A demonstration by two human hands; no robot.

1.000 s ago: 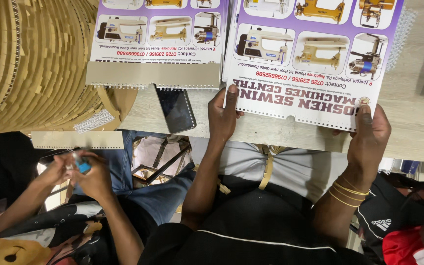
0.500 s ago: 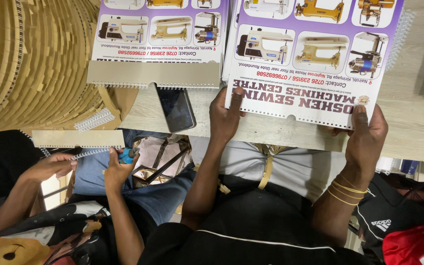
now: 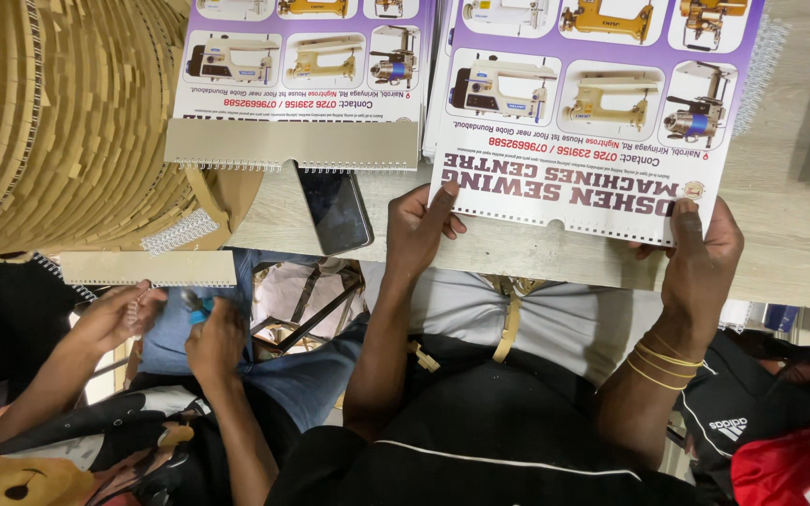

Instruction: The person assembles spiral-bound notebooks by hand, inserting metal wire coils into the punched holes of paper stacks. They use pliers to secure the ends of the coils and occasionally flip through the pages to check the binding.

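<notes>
Calendar sheet (image 3: 602, 103), purple with pictures of sewing machines, lies on the pale counter (image 3: 799, 244), gripped at its punched near edge by both hands. Left hand (image 3: 424, 230) pinches the corner at 7 o'clock, thumb on top; right hand (image 3: 700, 248), gold bangles (image 3: 667, 361) at the wrist, clasps the corner at 5 o'clock. At 9 o'clock rests a dark phone (image 3: 335, 211). Beyond it lies a second calendar sheet (image 3: 297, 80), and at 10 o'clock a stack of brown card strips (image 3: 58, 112).
</notes>
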